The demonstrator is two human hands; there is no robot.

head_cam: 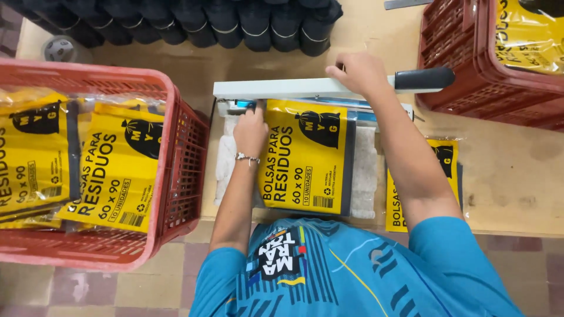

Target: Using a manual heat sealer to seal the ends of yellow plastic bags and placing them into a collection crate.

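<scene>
My right hand (359,71) presses down on the long white arm of a heat sealer (282,88), close to its black handle (424,78). Under the arm lies a yellow packet (305,158) of black bags in clear plastic, resting on a white cloth (365,173). My left hand (251,130), with a bracelet at the wrist, lies flat on the packet's top left corner beside the sealer's bar.
A red plastic crate (176,158) at the left holds several of the same yellow packets. Another red crate (464,64) with yellow packets stands at the top right. One more packet (449,161) lies to the right of my arm. Rolls of black bags (223,20) line the table's back.
</scene>
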